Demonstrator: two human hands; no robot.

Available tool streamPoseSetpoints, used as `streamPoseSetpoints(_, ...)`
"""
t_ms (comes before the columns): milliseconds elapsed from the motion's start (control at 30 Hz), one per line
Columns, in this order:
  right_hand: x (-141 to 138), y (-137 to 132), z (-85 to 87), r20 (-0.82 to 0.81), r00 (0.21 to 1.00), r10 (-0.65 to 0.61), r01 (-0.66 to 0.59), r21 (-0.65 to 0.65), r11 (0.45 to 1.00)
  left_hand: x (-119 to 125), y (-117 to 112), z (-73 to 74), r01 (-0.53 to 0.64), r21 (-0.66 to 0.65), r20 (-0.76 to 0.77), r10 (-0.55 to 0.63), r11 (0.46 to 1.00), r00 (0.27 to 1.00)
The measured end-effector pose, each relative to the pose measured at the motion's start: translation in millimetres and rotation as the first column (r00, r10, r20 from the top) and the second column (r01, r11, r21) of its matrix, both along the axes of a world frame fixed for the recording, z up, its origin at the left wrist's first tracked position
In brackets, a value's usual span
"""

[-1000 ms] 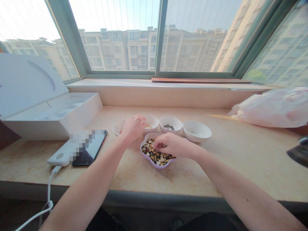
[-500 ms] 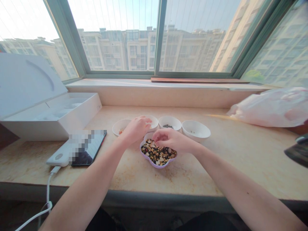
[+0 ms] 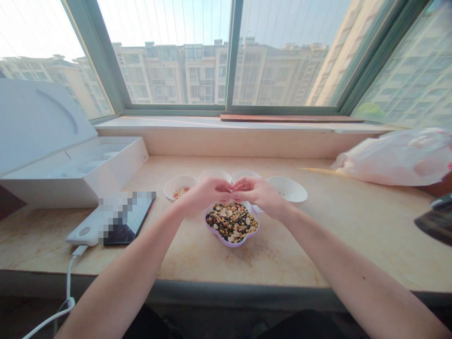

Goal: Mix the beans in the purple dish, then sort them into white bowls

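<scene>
Head-worn view; looking forward, downward

A phone lies beside a power bank (white cable plugged in), near an open box.

2 hands, 4 white bowls, 1 purple bowl

I see bright daylight coming through the window; the left sky is nearly white, and edges look stretched.
</scene>
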State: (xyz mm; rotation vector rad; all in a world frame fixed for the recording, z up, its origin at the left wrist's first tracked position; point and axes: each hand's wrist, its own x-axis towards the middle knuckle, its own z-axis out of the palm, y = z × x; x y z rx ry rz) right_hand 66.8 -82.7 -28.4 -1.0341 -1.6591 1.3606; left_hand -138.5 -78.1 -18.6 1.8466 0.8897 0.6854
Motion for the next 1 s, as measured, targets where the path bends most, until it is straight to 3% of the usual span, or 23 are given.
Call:
streamPoseSetpoints(133,-1,-1,-0.1,0.002,1.000,0.023,-0.023,-0.011,1.000,-2,3,-1.1,-0.040,-0.010,-0.051,0.040,0.999,0.998)
streamPoseSetpoints(267,0,-2,1.6,0.040,0.999,0.035,-0.036,0.022,0.999,-6,6,-3.9,-0.024,0.072,-0.054,0.028,0.997,0.998)
streamPoseSetpoints(467,2,-6,2.5,0.272,0.962,0.029,-0.082,0.185,0.979,-15,5,7.7,-0.103,0.185,-0.182,0.137,0.977,0.974)
streamPoseSetpoints(600,0,-12,7.0,0.508,0.860,0.042,-0.235,0.321,0.918,-31,6,22.5,-0.137,0.202,-0.256,0.187,0.970,0.948)
streamPoseSetpoints(733,-4,-24,14.1,0.713,0.698,0.069,-0.429,0.338,0.838,-50,11,30.7,-0.204,0.205,-0.354,0.267,0.957,0.896)
streamPoseSetpoints(900,-6,-37,20.5,0.803,0.595,0.037,-0.436,0.284,0.854,-73,19,29.6,-0.276,0.236,-0.484,0.359,0.932,0.798)
streamPoseSetpoints(1000,-5,-37,22.0,0.829,0.558,0.039,-0.448,0.261,0.855,-83,25,23.2,-0.281,0.292,-0.621,0.405,0.914,0.671)
